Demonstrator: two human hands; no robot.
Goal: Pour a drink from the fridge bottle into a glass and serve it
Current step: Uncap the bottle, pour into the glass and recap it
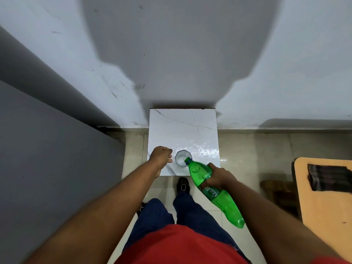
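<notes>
Pouring step: right hand (219, 178) is clamping the tilted green bottle (211, 189), mouth over the glass (182, 158) near the table (182, 126) front edge. Left hand (161, 155) is curling beside the glass, contact unclear. Next: righting the bottle, judged.

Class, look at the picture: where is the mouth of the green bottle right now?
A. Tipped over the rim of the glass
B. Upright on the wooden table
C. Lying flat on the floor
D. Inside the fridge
A: the right hand holds the green bottle tilted, its open mouth at the rim of the glass on the white tabletop.
</notes>
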